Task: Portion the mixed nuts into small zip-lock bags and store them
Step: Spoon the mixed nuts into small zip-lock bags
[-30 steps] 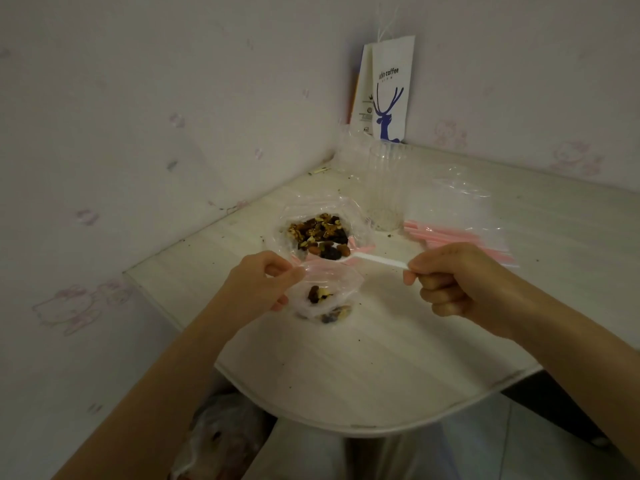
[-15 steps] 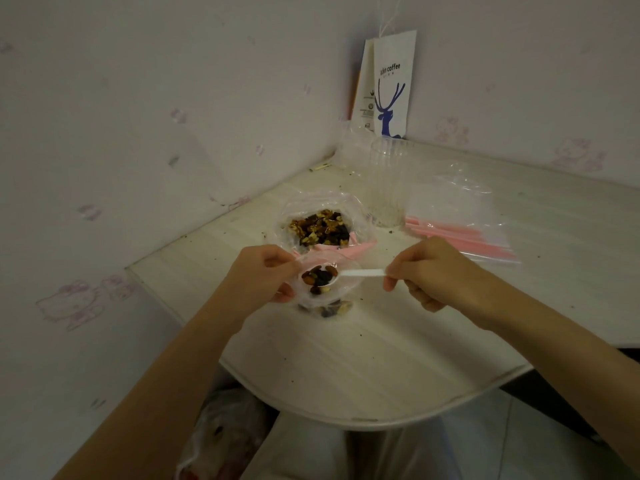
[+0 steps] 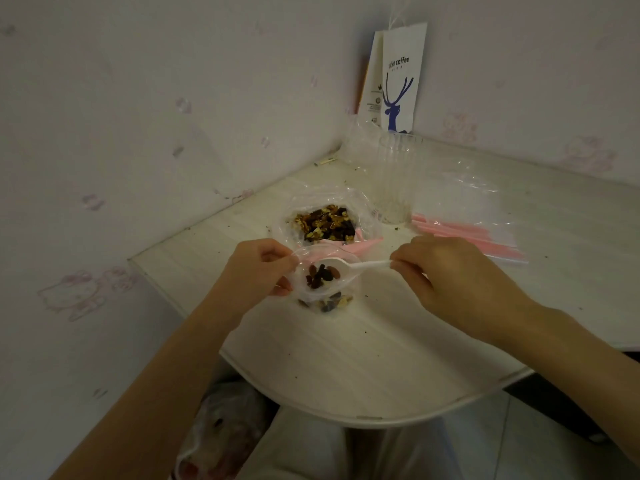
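My left hand (image 3: pixel 257 268) pinches the rim of a small clear zip-lock bag (image 3: pixel 325 289) and holds its mouth open. A few nuts lie at the bag's bottom. My right hand (image 3: pixel 446 275) grips the handle of a white plastic spoon (image 3: pixel 349 268). The spoon's bowl, loaded with nuts and raisins, sits in the mouth of the small bag. Behind it stands a larger open bag of mixed nuts (image 3: pixel 323 221) with a pink zip strip.
A stack of flat zip-lock bags (image 3: pixel 471 230) with pink strips lies to the right on the pale table (image 3: pixel 346 358). A clear plastic cup (image 3: pixel 394 181) and a white paper coffee bag (image 3: pixel 398 81) stand in the corner by the walls. Crumbs dot the tabletop.
The spoon, loaded over the big bag a second ago, has moved toward me and down into the mouth of the small bag. My right hand came in closer with it.
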